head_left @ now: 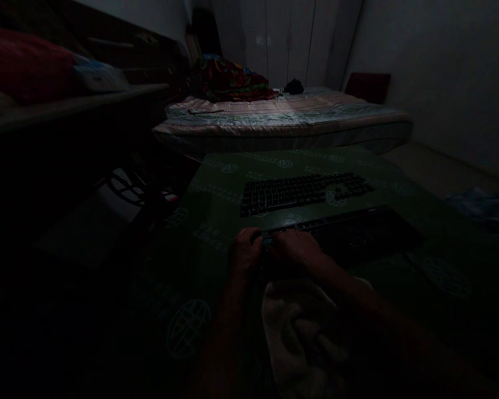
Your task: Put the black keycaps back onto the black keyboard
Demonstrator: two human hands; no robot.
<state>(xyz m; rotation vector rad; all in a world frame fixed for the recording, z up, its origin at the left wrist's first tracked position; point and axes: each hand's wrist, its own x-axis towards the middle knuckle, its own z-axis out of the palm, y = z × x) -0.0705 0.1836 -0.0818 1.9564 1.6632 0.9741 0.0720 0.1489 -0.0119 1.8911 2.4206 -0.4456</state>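
Observation:
A dark keyboard body (370, 230) lies at a slant on the green table cover. My left hand (246, 249) is curled around its left end. Beside it, my right hand (297, 246) is closed over the same end, fingers bent down. A small bluish bit shows between the hands, too dark to name; what the right fingers hold is hidden. Behind the keyboard body, loose black keycaps (291, 194) are laid out in keyboard order, with the cover's print showing among them. A crumpled light cloth (303, 327) lies just in front, partly under my right forearm.
The green cover (216, 194) has printed globe marks. Beyond it stands a bed (274, 122) with a bunched red patterned blanket (233, 80). A shelf (141, 91) with a red bag (25, 66) juts in from the left. The room is very dim.

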